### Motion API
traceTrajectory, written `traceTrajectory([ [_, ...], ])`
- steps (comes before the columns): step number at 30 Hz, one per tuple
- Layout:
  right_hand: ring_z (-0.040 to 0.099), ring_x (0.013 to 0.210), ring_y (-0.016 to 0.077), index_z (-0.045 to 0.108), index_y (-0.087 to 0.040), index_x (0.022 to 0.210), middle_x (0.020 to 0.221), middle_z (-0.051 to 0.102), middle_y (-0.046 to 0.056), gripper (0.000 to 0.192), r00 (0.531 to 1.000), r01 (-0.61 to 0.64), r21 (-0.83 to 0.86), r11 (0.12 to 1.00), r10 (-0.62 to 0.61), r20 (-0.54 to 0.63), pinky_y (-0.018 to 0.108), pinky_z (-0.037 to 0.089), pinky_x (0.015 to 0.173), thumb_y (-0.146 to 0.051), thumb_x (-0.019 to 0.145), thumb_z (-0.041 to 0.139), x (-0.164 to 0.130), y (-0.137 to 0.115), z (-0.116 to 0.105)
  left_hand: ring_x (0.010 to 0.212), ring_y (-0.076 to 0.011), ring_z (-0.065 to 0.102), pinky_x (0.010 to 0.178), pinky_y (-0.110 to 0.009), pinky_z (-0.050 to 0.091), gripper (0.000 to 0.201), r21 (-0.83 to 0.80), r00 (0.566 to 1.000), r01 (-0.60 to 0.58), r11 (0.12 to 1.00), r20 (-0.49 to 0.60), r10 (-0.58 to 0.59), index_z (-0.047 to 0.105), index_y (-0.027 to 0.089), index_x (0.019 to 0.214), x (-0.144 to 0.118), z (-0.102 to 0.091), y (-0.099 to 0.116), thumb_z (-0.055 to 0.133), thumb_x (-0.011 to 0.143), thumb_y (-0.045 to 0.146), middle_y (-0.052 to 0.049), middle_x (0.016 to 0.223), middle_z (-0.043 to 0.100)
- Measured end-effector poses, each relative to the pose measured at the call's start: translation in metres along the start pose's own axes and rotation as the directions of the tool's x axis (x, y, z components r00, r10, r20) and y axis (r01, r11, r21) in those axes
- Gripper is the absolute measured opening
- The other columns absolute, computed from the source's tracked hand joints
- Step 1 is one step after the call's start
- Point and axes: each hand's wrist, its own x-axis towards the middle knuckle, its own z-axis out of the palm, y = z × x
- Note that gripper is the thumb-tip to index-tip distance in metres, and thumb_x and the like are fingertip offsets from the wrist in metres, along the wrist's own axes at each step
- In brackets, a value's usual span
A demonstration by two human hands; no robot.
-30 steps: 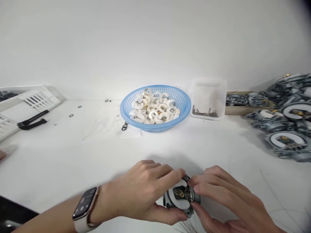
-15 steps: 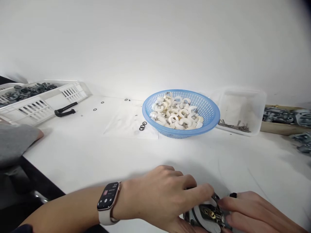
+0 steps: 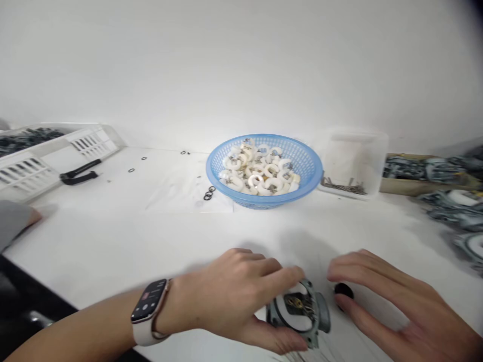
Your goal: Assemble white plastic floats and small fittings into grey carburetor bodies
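Note:
My left hand [image 3: 241, 296], with a watch on its wrist, grips a small grey metal carburetor body [image 3: 300, 314] with a white float and brass parts inside, near the table's front edge. My right hand [image 3: 392, 306] hovers just to the right of it, fingers spread and holding nothing. A small black round piece [image 3: 343, 290] lies on the table between the carburetor body and my right fingers. Farther back stands a blue mesh basket [image 3: 309, 171] full of white float pieces.
A clear tub [image 3: 354, 161] with thin metal pins sits right of the basket. Grey carburetor bodies [image 3: 453, 201] pile up at far right. Black O-rings [image 3: 209, 193] lie left of the basket. A white crate [image 3: 41, 151] and black tool [image 3: 77, 174] stand at left, beside another person's sleeve [image 3: 13, 221].
My right hand has let go of the carburetor body and drawn back to the right with fingers spread. The left hand keeps its grip. The camera view swung left, then partly back.

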Motion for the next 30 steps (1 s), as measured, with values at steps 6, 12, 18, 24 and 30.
traceTrajectory([
  [6,0.07,0.113,0.0278,0.07,-0.03,0.116,0.117,0.071,0.004,0.028,0.874,-0.214,0.004,0.977,0.189,0.447,0.044,0.059,0.098,-0.014,0.094,0.063,0.015,-0.008,-0.025,0.069,-0.0225,0.074,0.065,-0.034,0.058,0.056,-0.08,0.999,0.044,0.996,-0.006,-0.045,0.053,0.021,0.145,-0.002,0.003,-0.005,0.069,0.104,0.055,-0.003,0.088,0.077],
  [12,0.066,0.108,0.0263,0.072,-0.027,0.113,0.112,0.068,0.003,0.046,0.866,-0.232,0.009,0.973,0.202,0.458,0.041,0.056,0.094,0.003,0.079,0.06,0.014,-0.017,-0.023,0.108,-0.0255,0.08,0.086,-0.034,0.067,0.05,-0.114,0.996,0.075,0.991,-0.035,-0.079,0.05,0.026,0.142,-0.001,-0.002,0.003,0.07,0.101,0.045,-0.008,0.126,0.077],
  [18,0.069,0.104,0.0255,0.073,-0.025,0.116,0.116,0.07,0.005,0.043,0.891,-0.219,0.008,0.976,0.196,0.409,0.039,0.056,0.086,0.002,0.086,0.058,0.013,-0.015,-0.023,0.112,-0.0292,0.08,0.086,-0.037,0.069,0.041,0.04,0.988,-0.005,0.999,-0.153,0.011,0.055,0.021,0.135,-0.003,-0.004,0.002,0.063,0.106,0.049,-0.014,0.127,0.078],
  [24,0.069,0.1,0.0257,0.072,-0.022,0.115,0.111,0.072,0.008,0.026,0.968,-0.141,0.088,0.986,0.119,0.22,0.039,0.057,0.085,-0.01,0.1,0.055,0.013,-0.018,-0.014,0.104,-0.031,0.081,0.08,-0.039,0.07,0.034,0.109,0.97,-0.071,0.992,-0.224,0.094,0.062,0.015,0.126,-0.003,0.001,-0.001,0.066,0.106,0.042,-0.017,0.12,0.079],
  [30,0.068,0.112,0.0235,0.068,-0.026,0.123,0.12,0.074,0.006,0.032,0.995,-0.098,0.396,0.913,0.088,0.045,0.036,0.058,0.096,-0.011,0.095,0.065,0.009,-0.041,-0.004,0.103,-0.0274,0.081,0.084,-0.036,0.07,0.037,0.121,0.968,-0.1,0.988,-0.216,0.124,0.061,0.013,0.131,-0.003,-0.002,0.001,0.059,0.112,0.044,-0.017,0.118,0.079],
])
